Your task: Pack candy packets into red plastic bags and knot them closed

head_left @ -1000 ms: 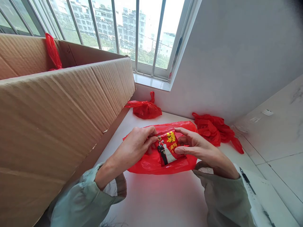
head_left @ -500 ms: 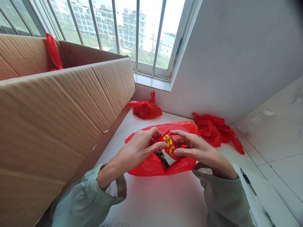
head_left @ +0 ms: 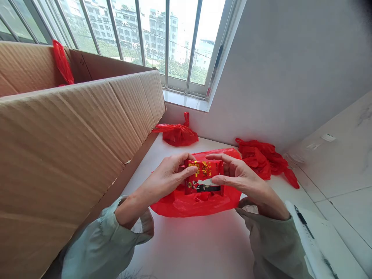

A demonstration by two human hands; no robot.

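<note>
A small red packet (head_left: 205, 178) with gold lettering and a black-and-white picture is held level between my two hands. My left hand (head_left: 171, 172) pinches its left end, thumb on the front face. On its right end my right hand (head_left: 238, 174) closes, with the thumb on the front and the fingers partly hidden behind. Directly beneath lies a red plastic bag (head_left: 177, 207), spread on the white tabletop (head_left: 192, 248). Other red pieces show in the bag under the packet, too covered to name.
A large cardboard box (head_left: 81, 131) stands at the left, a red bag (head_left: 63, 64) inside it. By the wall sit a tied red bag (head_left: 180, 135) and a crumpled heap of red bags (head_left: 261, 157). At the right a pen (head_left: 303, 221) rests on white paper (head_left: 308, 248).
The packet has turned from a slant to level, with its printed face now in fuller view. Both hands remain on it above the bag.
</note>
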